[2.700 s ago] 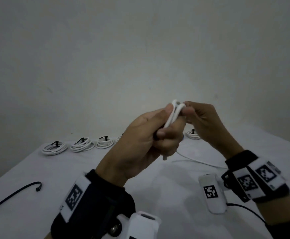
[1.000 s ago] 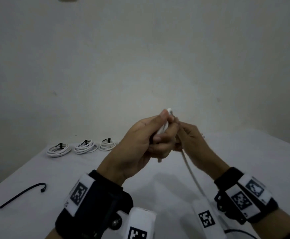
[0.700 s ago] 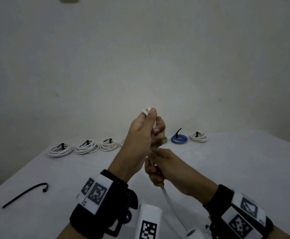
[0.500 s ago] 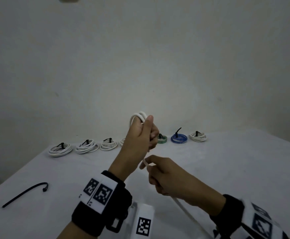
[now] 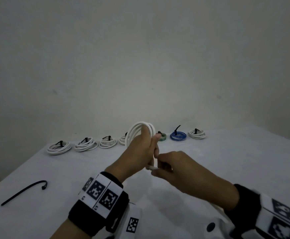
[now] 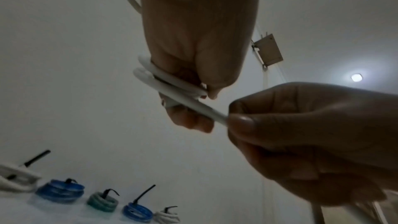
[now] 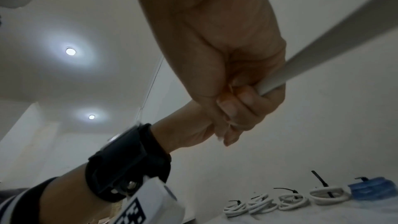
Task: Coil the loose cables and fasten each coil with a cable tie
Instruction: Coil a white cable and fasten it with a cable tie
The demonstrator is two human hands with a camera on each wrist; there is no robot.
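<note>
A white cable coil (image 5: 141, 129) stands upright above the table (image 5: 235, 157), and my left hand (image 5: 153, 147) grips its lower part with curled fingers. In the left wrist view the coil's loops (image 6: 159, 81) cross my left hand's palm. My right hand (image 5: 158, 168) sits just below and right of the left and pinches the cable's loose stretch (image 6: 204, 110). The cable (image 7: 323, 45) runs back past my right wrist; where it ends is out of view. A loose black cable tie (image 5: 25, 192) lies on the table at the near left, away from both hands.
Several tied coils stand in a row along the table's far edge: white ones (image 5: 59, 147) at the left, then a green one (image 5: 162, 137), a blue one (image 5: 178, 135) and a white one (image 5: 196, 134). A plain wall rises behind them.
My left hand has come down and turned, so the coil's loops now show round above it. My right hand drew the loose cable down, then moved back up close under the left hand.
</note>
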